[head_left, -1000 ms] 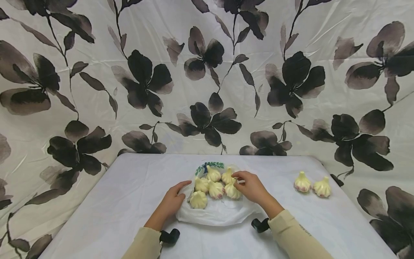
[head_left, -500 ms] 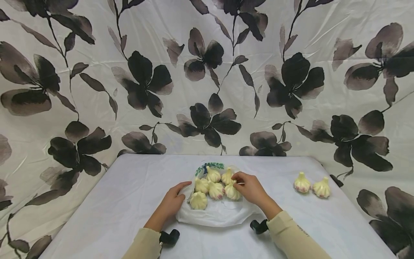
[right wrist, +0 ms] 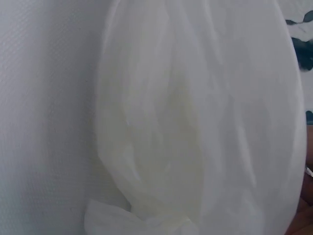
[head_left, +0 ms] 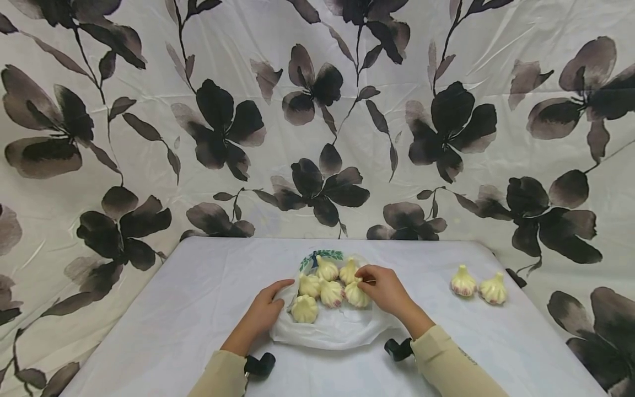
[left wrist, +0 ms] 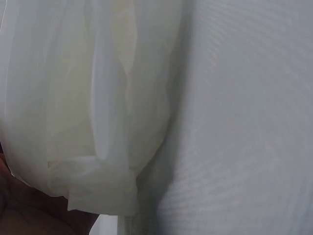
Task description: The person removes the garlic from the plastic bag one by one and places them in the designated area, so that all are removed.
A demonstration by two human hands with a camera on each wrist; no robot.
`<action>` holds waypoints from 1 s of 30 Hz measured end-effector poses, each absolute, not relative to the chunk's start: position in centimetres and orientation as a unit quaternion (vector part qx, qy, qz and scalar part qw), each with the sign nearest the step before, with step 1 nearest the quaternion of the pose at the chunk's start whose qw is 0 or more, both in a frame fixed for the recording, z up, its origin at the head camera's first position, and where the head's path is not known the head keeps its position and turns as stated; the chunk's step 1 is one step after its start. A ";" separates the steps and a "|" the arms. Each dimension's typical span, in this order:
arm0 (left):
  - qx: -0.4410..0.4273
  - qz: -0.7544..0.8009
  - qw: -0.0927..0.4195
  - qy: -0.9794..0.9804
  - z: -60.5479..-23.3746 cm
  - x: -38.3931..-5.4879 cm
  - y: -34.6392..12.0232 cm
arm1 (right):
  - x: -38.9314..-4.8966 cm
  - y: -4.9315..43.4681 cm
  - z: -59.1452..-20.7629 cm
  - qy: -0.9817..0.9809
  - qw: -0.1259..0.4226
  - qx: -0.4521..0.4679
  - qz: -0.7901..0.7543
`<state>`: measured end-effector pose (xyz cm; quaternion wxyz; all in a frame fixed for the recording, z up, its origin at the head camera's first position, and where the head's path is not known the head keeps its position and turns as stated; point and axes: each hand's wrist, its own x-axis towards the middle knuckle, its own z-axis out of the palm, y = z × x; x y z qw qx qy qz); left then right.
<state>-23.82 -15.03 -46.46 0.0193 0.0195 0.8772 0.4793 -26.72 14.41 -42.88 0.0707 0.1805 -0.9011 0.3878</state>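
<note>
A white plastic bag (head_left: 329, 335) lies open on the table, with several garlic bulbs (head_left: 331, 293) inside. My left hand (head_left: 265, 306) holds the bag's left edge, its thumb lower than the index finger. At the right side, my right hand (head_left: 384, 286) reaches over the rim, and its thumb and index finger pinch the stem of a garlic bulb (head_left: 356, 296) resting in the bag. Folds of the bag (left wrist: 88, 98) fill much of the left wrist view and cover most of that hand. In the right wrist view, the bag (right wrist: 195, 107) likewise hides nearly all the fingers.
Two more garlic bulbs, one (head_left: 463, 281) and another (head_left: 493, 288), stand side by side at the table's right. The white-covered table (head_left: 198, 275) ends at a floral cloth backdrop (head_left: 317, 121). Black wrist-worn devices (head_left: 260, 365) sit beneath both wrists.
</note>
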 end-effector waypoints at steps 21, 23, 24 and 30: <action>0.025 0.480 0.019 0.877 -46.7 -24.2 -15.0 | -25.9 15.1 -41.0 -0.894 0.114 0.214 0.377; 0.025 0.479 0.019 0.877 -46.8 -24.2 -15.0 | -25.9 15.3 -40.8 -0.892 0.119 0.219 0.377; 0.024 0.478 0.019 0.878 -46.8 -24.3 -15.0 | -25.9 15.3 -40.7 -0.891 0.121 0.222 0.377; 0.019 0.476 0.021 0.879 -47.0 -24.4 -14.9 | -25.6 15.8 -40.0 -0.893 0.136 0.228 0.363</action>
